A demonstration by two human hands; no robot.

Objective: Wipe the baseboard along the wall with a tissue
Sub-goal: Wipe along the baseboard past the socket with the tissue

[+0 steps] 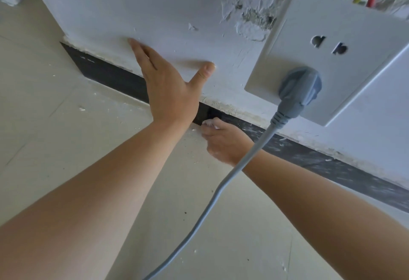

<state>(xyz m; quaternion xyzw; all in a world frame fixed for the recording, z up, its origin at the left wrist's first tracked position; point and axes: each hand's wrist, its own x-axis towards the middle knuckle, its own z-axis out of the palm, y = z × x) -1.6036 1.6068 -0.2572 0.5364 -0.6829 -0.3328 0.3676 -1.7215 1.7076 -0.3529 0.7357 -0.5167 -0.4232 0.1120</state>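
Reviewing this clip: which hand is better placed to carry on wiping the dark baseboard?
The right hand. It is down at the baseboard, closed around the white tissue. The left hand lies flat and open on the wall above, holding nothing, apparently bracing.

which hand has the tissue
The right hand, low at the black baseboard, clutches the white tissue. The left hand holds nothing; it lies flat and open against the wall.
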